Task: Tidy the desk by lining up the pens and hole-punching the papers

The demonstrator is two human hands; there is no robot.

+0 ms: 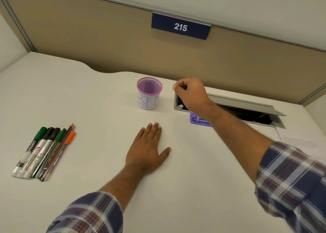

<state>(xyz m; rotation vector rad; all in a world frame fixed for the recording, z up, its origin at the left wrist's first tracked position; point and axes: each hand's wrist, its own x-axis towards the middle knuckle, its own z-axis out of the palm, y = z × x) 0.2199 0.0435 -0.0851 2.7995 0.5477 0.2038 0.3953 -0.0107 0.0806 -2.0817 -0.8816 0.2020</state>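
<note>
Pens [44, 151] lie lined up at the counter's [194, 188] left; papers [303, 144] wait far right beside the purple hole punch [199, 119]. Left hand [148, 151] rests flat, fingers together. Right hand [192, 93], fingers pinched shut on something unseen, hovers near the mesh bin [149, 93]; a careless forearm could knock the punch.

Purple mesh cup [149, 91], purple hole punch [198, 119], green, black, orange pens [44, 151], plaid sleeves [291, 188]
</note>
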